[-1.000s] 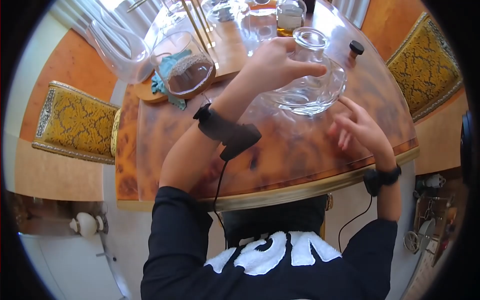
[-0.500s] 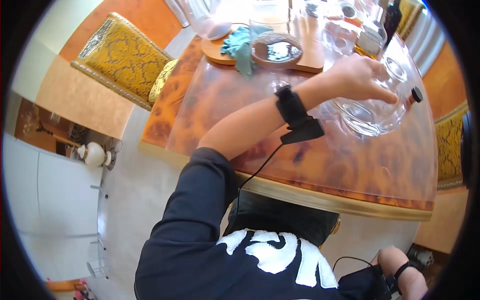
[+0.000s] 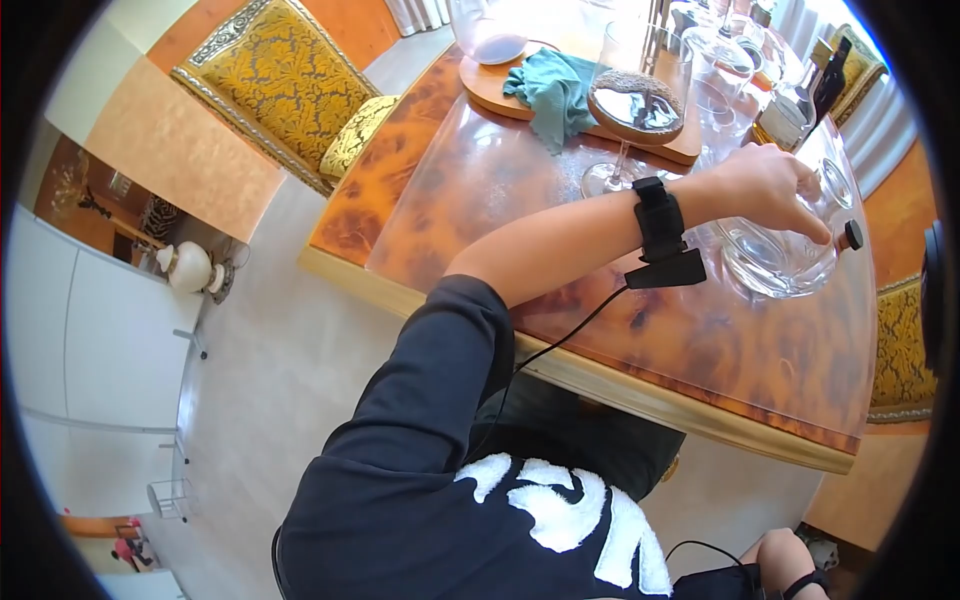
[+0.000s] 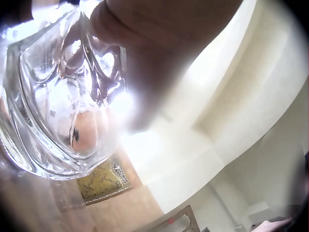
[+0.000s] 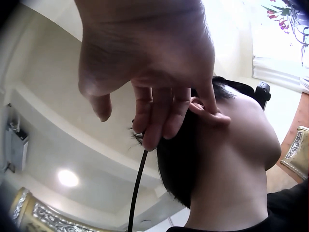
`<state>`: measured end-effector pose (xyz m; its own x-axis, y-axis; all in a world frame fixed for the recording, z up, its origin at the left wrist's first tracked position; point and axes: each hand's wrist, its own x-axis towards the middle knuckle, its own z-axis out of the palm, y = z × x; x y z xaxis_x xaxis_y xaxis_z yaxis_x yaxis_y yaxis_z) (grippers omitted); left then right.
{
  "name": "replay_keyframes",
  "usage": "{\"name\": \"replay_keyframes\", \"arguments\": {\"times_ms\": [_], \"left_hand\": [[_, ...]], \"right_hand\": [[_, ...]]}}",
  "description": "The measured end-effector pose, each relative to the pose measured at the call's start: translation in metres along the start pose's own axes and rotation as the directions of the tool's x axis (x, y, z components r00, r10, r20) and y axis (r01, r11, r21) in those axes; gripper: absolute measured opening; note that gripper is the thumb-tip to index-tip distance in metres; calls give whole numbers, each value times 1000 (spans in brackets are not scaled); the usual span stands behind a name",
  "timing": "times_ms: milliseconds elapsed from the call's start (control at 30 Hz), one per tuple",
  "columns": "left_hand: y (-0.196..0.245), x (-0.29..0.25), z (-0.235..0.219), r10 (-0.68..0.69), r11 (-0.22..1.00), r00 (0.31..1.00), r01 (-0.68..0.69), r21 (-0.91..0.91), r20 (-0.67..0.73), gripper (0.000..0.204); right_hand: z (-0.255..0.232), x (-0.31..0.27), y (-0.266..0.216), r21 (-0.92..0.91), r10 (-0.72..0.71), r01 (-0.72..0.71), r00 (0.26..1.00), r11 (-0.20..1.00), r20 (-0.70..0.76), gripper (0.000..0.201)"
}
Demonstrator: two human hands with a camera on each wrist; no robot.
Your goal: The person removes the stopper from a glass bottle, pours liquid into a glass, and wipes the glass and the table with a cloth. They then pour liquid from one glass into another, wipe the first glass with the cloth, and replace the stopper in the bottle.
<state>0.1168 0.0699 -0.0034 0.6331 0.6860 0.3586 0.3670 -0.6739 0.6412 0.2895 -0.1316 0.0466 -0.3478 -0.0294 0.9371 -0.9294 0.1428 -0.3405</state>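
Note:
My left hand (image 3: 765, 190) reaches across the table and holds a clear glass decanter (image 3: 775, 268) by its neck, thumb on the near side. The decanter stands on the table, its wide round mouth uncovered. Close up in the left wrist view, the thick curved glass (image 4: 43, 140) fills the left side beneath the hand. A black-topped stopper (image 3: 851, 236) stands just right of the decanter. Raised beside the person's head, my right hand (image 5: 149, 53) has its fingers loosely bent, one finger at the ear (image 5: 207, 113); nothing shows in its grasp. The head view shows only that forearm, at lower right.
A stemmed glass (image 3: 637, 105) with dark contents stands left of the decanter, before a wooden board (image 3: 488, 88) bearing a teal cloth (image 3: 555, 90). An amber-liquid bottle (image 3: 785, 122) and more glassware stand behind. Patterned chairs (image 3: 275, 80) flank the table (image 3: 660, 345).
My right hand has left the decanter's side and risen to the head. The left hand stays at the decanter's neck. The head view has turned left.

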Motion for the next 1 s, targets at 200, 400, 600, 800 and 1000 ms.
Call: {"name": "replay_keyframes", "arguments": {"times_ms": [200,400,600,800,1000], "left_hand": [[0,0,-1,12,1000,1000,-12,10,-3,86],[1,0,1,-8,1000,1000,9,9,-28,85],[2,4,6,-27,998,997,30,53,-66,85],[8,14,22,-49,996,986,59,62,-157,80],[22,48,52,-22,999,990,25,20,-142,79]], "right_hand": [[8,4,-18,-65,39,-42,998,997,-42,28],[9,-6,-40,-109,27,-35,997,993,-77,29],[15,-19,-71,-176,-10,-9,994,984,-107,30],[8,-32,-85,-199,-54,30,992,979,-114,31],[15,-46,-108,-282,-59,9,984,959,-168,33]]}}
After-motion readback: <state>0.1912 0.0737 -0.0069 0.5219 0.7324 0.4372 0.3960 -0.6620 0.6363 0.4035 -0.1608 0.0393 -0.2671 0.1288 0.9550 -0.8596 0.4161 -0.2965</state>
